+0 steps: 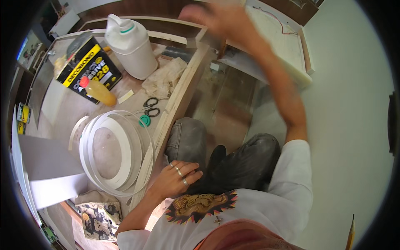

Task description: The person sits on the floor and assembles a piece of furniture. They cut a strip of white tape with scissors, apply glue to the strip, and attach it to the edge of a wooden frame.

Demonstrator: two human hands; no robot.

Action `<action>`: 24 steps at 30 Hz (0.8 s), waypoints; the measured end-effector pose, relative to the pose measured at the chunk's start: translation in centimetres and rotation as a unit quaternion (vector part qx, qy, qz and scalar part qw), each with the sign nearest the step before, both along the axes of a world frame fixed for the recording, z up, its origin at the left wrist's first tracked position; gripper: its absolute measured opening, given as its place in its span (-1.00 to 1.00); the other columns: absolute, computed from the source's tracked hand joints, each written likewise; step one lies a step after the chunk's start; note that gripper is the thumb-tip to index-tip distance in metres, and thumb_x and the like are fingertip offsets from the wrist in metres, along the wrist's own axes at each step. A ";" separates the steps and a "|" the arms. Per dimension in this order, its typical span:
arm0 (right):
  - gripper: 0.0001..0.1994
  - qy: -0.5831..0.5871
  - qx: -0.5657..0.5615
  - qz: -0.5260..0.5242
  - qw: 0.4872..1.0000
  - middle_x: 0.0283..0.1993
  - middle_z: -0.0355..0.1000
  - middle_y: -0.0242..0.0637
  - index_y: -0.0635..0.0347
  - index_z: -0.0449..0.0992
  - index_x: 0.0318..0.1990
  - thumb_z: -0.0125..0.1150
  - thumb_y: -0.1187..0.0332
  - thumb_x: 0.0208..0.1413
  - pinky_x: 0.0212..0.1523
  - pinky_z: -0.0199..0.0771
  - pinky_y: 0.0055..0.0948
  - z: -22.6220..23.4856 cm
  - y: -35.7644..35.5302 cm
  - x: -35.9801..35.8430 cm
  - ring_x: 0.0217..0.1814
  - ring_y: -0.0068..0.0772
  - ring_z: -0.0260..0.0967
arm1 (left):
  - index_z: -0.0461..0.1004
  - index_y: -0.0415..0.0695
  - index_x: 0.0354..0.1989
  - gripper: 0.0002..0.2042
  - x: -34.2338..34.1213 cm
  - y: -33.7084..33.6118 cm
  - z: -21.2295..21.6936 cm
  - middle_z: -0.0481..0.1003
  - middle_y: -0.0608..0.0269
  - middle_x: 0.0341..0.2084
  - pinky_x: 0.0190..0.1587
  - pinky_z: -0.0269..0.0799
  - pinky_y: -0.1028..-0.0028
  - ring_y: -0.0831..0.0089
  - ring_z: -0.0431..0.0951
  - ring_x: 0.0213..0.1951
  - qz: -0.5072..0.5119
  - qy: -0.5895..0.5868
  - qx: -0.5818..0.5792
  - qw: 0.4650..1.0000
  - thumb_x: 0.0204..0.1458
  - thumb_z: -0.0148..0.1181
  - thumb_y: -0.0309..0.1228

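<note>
My left hand (177,178), with rings on several fingers, lies by my lap near my left thigh. Its fingers are loosely bent and a little apart, and no object shows in them. My right hand (216,21) reaches far forward, over the corner of the wooden frame, and is smeared by motion, so its fingers and anything in them cannot be made out. Left of my left hand, a coil of white edging strip (87,156) lies on the work surface. Black-handled scissors (151,107) and a green cap (144,121) are beyond the coil.
A white jug (132,52), a black and yellow adhesive can (85,68) and an orange-capped bottle (100,92) stand or lie at the far left. A wooden rail (173,106) edges that surface. White panels (52,166) stand at left; a pale wall (346,125) rises at right.
</note>
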State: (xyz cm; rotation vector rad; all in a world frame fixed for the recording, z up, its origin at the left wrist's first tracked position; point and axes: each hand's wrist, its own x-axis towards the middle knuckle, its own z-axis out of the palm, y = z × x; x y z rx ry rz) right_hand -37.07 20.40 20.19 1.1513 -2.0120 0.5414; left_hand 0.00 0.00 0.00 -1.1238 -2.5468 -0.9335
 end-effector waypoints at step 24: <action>-0.38 -0.282 0.238 -0.344 0.863 0.38 0.35 0.06 0.20 0.30 0.40 -0.27 -0.06 0.43 0.53 0.02 0.03 -5.2 21.9 -41.3 0.48 0.09 0.21 | 0.48 0.02 0.11 -0.56 -4.6 -2.9 -2.1 0.47 0.21 0.06 -0.04 0.53 0.17 0.18 0.57 -0.07 0.025 -0.245 0.031 0.969 0.02 0.36 -0.28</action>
